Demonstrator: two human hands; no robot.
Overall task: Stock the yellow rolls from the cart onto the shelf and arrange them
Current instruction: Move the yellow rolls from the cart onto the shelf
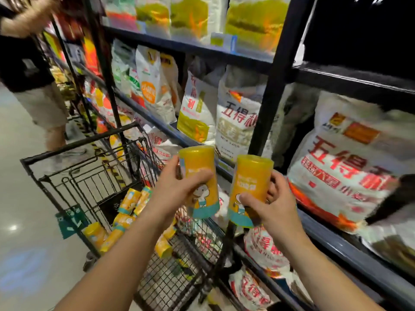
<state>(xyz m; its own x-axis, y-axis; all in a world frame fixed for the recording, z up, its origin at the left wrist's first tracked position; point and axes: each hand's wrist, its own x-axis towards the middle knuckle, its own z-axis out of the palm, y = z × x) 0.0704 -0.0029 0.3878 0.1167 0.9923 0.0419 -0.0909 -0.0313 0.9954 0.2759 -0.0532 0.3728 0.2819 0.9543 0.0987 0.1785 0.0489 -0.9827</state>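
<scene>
My left hand [179,187] was clamped around one yellow roll [199,176], and my right hand [269,205] was clamped around a second yellow roll [249,189]. I held both upright, side by side but apart, above the near right corner of the cart [85,153]. At about eight o'clock from my hands, more yellow rolls [125,212] lay loose in the cart's wire basket. From twelve to three o'clock stood the shelf [336,239], its dark levels packed with large white flour bags [350,176] printed in red, and a black upright post [267,90] rose just behind the right roll. At ten o'clock, well apart from me, a person in a black top and light shorts [40,104] stood in the aisle past the cart.
</scene>
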